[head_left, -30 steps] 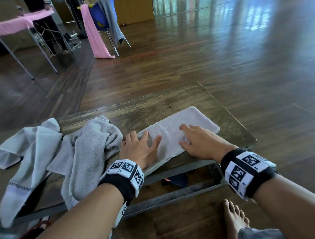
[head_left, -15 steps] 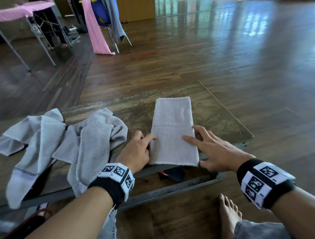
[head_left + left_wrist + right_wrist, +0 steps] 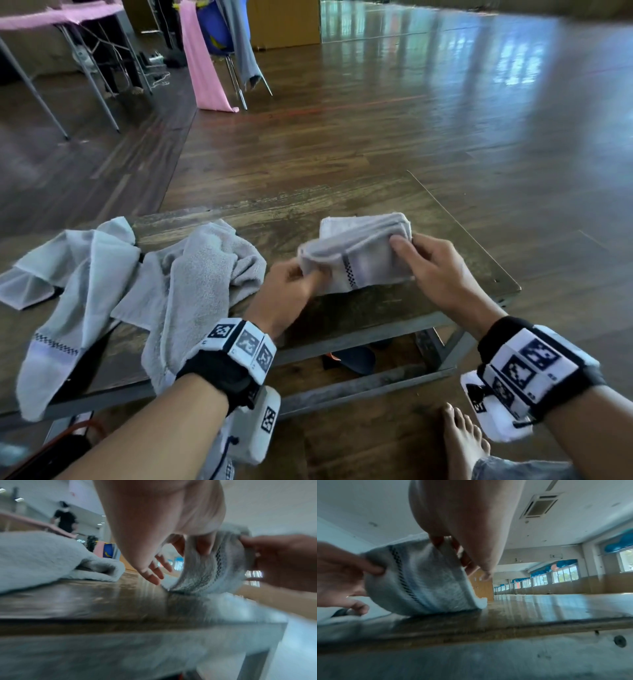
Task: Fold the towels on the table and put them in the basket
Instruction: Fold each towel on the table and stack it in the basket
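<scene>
- The folded towel [image 3: 356, 255] is between my two hands, its near end lifted and doubling over while its far part rests on the table [image 3: 455, 240] just beyond my fingers.
- My left hand [image 3: 291, 291] pinches the towel's left corner with thumb and curled fingers; my right hand [image 3: 435, 265] grips the right edge, thumb on top and fingers beneath.
- I judge it soft, light and limp: the layers sag wherever unsupported, so I'd hold both ends of the folded edge, pinching all layers together, or the stack will splay open.
- The terry looks grippy rather than slippery, and nothing about it is fragile.
- To the left of my left hand lies a crumpled towel [image 3: 202, 284], and further left another towel [image 3: 68, 294] hangs over the table's near edge.
- I can't see any basket in these views, so what it holds I cannot tell.
</scene>
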Demonstrator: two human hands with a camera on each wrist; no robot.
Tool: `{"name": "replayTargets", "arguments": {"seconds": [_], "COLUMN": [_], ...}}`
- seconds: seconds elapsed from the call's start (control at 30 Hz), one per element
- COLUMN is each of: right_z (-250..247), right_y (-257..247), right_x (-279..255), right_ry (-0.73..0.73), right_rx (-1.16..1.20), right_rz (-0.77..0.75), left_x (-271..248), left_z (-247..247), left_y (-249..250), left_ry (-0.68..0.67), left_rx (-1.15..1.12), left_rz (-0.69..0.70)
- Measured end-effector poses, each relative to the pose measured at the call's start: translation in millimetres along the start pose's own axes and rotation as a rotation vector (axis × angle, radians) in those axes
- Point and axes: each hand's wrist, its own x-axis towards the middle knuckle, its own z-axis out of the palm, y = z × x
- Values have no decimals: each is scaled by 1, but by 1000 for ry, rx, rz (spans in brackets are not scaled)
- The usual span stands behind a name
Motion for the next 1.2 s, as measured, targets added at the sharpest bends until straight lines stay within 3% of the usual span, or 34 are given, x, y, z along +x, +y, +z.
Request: {"name": "replayTargets", "arguments": {"seconds": [0.07,0.2,0.27,0.4,0.9,1.03,1.2], "right_z": [-5,0,5,10,15,14,15], "right_y": [-3,5,17,29,29,28,34], "right_x": [7,16,22,39,50,48,45], "right_ry": [0,-102,-86,24,-66,-80,-71], "right_rx": [99,-33,-159,-283,-367,-342,-343], "right_rz": [73,441,506,495,554,543,486], "left_x": [11,30,39,55,59,58,56], "left_z": [0,2,5,15,25,24,19], "left_y": [3,-10,-18,-19,-15,-20,-23], "left_ry": [39,-19,7,127,101,156,131], "left_rx": [-52,456,568,547,665,717,746], "left_rz": [-59,-161,-187,-109,-265,-205,-115]}}
